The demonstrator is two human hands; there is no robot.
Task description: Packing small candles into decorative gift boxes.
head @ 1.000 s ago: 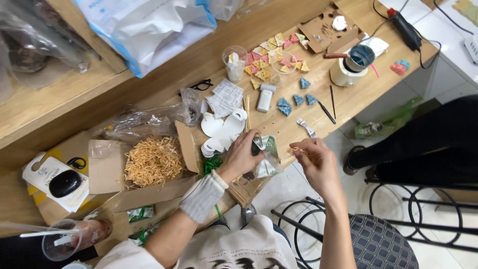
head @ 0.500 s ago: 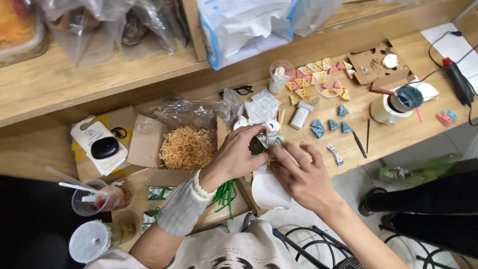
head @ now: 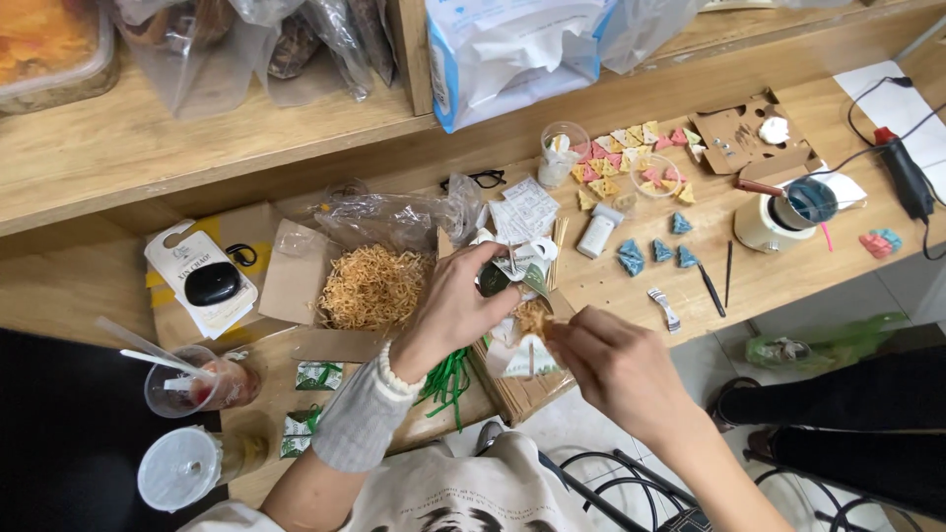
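Observation:
My left hand (head: 455, 307) grips a small clear packet with green print (head: 514, 279) over the near edge of the wooden table (head: 769, 276). My right hand (head: 609, 363) is just below and to the right of it, its fingertips pinched on a tuft of tan shredded filling (head: 533, 319) at the packet's mouth. A pile of the same shredded filling (head: 374, 287) lies in an open cardboard box (head: 296, 283) to the left of my left hand. Green strips (head: 448, 379) lie under my left wrist.
Several small coloured triangular packets (head: 631, 158) and blue ones (head: 655, 253) lie further back. A white cup (head: 774, 217), a glue gun (head: 902, 172), glasses (head: 480, 179), two plastic drink cups (head: 192, 379) and a raised shelf with bags (head: 197, 108) surround the spot. A dark chair (head: 641, 493) stands below.
The camera view has shifted, so the table sits further right. My hands came together over the packet; my right hand now pinches shredded filling at its opening.

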